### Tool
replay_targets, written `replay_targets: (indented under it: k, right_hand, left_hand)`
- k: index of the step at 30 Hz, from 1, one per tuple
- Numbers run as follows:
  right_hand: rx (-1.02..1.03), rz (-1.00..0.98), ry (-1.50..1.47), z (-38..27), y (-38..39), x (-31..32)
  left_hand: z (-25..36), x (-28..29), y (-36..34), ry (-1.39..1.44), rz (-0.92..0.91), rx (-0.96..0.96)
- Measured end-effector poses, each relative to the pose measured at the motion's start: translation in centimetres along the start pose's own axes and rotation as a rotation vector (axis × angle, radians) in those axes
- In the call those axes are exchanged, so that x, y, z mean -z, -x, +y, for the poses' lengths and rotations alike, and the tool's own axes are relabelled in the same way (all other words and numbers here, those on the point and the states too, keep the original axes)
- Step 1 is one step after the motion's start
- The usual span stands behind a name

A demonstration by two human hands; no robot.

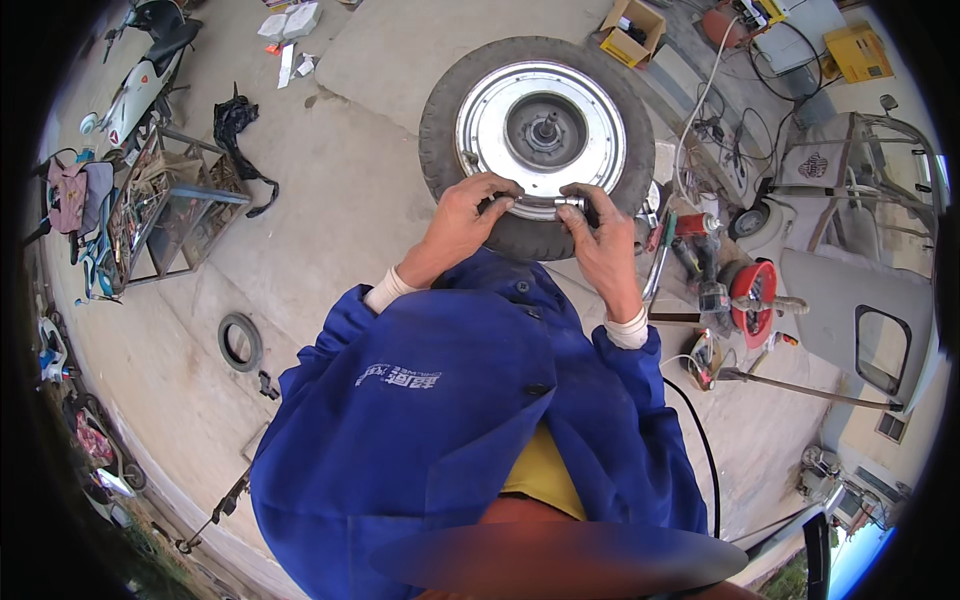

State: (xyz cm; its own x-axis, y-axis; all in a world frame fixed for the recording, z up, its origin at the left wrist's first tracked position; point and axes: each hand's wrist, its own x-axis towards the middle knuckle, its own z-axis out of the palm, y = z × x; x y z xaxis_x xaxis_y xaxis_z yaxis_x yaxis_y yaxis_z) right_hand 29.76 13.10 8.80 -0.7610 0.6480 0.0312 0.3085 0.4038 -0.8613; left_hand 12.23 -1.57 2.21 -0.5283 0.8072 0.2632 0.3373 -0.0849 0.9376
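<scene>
Pinching a silver cylinder (570, 203), right fingers (577, 224) seem bent inward.

I see a dark grey, treaded round rubber tyre (638, 140) and a bright silver, ring-shaped metal rim (484, 122). On my feed, the small cylindrical metal piece (570, 202) gleams silver. I make out a deep blue cloth jacket (440, 430) patterned with white lettering (410, 378), cream cloth cuffs (627, 331), a round red basin (766, 278) and a yellow-sided cardboard box (625, 49).

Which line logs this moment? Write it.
left grip: contents unclear | right grip: holds shiny metal cylinder | wheel: silver face showing
</scene>
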Motion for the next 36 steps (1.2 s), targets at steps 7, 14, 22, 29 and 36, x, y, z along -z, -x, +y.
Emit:
replay_targets:
  k: [7, 14, 22, 29, 36]
  right_hand:
    - [0.249, 0.01, 0.333, 0.0, -0.6, -0.7]
    - [0.256, 0.006, 0.373, 0.1, -0.2, -0.5]
    - [0.234, 0.003, 0.389, 0.4, -0.2, -0.5]
    - [0.26, -0.021, 0.416, 0.6, -0.6, -0.6]
    - [0.275, -0.075, 0.498, 0.4, -0.7, -0.7]
  left_hand:
    - [-2.3, -2.1, -0.6, -0.39, -0.001, -0.317]
    - [-2.1, -2.2, 0.6, -0.374, -0.013, -0.286]
    - [-3.3, -2.4, 1.3, -0.326, 0.025, -0.339]
    - [-3.5, -2.1, 1.3, -0.289, 0.009, -0.294]
    - [-3.1, -1.7, 1.6, -0.243, -0.015, -0.271]
